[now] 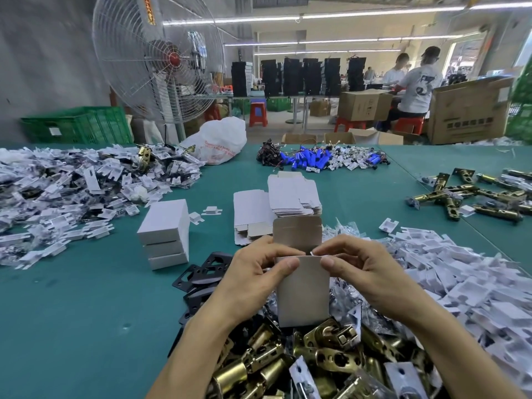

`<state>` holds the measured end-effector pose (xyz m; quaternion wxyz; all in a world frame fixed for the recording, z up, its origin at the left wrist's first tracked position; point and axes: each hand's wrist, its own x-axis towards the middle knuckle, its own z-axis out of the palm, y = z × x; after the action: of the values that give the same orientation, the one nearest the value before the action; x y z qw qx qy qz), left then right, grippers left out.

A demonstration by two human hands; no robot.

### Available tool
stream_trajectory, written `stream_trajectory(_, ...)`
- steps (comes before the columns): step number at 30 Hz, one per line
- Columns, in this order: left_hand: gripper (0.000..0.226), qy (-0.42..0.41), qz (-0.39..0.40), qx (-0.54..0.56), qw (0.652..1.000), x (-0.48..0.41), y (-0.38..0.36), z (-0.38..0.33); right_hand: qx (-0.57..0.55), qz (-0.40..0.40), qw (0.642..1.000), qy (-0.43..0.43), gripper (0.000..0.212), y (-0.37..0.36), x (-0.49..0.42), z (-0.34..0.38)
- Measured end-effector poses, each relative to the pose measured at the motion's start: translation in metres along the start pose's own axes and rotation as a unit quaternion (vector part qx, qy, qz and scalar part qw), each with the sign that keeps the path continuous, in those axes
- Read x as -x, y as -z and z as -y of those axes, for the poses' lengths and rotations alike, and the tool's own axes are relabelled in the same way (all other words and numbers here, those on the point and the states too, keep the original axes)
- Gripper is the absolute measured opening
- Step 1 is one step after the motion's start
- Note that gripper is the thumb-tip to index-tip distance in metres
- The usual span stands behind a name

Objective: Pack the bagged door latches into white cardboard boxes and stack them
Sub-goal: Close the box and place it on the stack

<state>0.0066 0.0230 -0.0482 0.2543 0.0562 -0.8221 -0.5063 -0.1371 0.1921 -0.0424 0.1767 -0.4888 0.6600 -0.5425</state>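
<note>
Brass door latches (316, 355), some in clear bags, lie heaped directly below both hands and reach up to the bottom of the box they hold. Far out to the left of the left hand, a wide heap of white card pieces and small bagged parts (72, 182) covers the green surface (72, 312). Nearer, still left of that hand, stands a stack of closed white boxes (165, 234), square and upright, well apart from the fingers. Black metal plates (201, 272) lie just beside the left wrist, partly tucked under it.

The left hand (259, 272) pinches the left top corner of a white cardboard box (302, 289), thumb on the near face and fingers curled over the rim. This box stands upright between the two hands, its top open and its lid flap raised behind the fingertips. Beyond the flap lie flat box blanks (288, 197) in two piles. The right hand (362, 272) grips the right top corner in the same way.

Right of that hand spreads another heap of white card inserts (460, 283), and farther off lie loose brass latches (460, 194).
</note>
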Motion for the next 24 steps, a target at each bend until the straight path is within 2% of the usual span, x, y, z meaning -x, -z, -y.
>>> stream_trajectory(4, 0.039, 0.026, -0.024, 0.087, 0.996, 0.001, -0.003, 0.001, -0.007, -0.008, 1.0, -0.001, 0.016, -0.002, -0.001, 0.003)
stream_trajectory(8, 0.029, 0.038, -0.06, 0.104, 0.992, 0.002, -0.003, 0.0, -0.004, -0.014, 1.0, 0.01, 0.014, -0.002, -0.001, 0.005)
stream_trajectory(14, 0.016, 0.032, -0.045, 0.139, 0.989, 0.001, -0.001, 0.001, -0.008, -0.029, 0.999, 0.041, 0.012, -0.006, 0.001, 0.011)
stream_trajectory(16, 0.021, 0.031, -0.032, 0.147, 0.988, 0.001, 0.001, 0.003, -0.003, -0.03, 0.998, 0.058, 0.02, -0.007, 0.001, 0.014)
stream_trajectory(21, 0.018, 0.021, -0.009, 0.166, 0.986, 0.002, 0.002, 0.002, -0.006, -0.049, 0.994, 0.093, 0.059, -0.009, 0.0, 0.018)
stream_trajectory(23, 0.019, 0.017, -0.006, 0.169, 0.985, 0.002, 0.002, 0.001, 0.017, -0.057, 0.993, 0.102, 0.063, -0.009, 0.0, 0.02)
stream_trajectory(24, 0.021, 0.015, -0.004, 0.177, 0.984, 0.002, 0.001, 0.0, 0.042, -0.058, 0.991, 0.11, 0.057, -0.009, 0.0, 0.02)
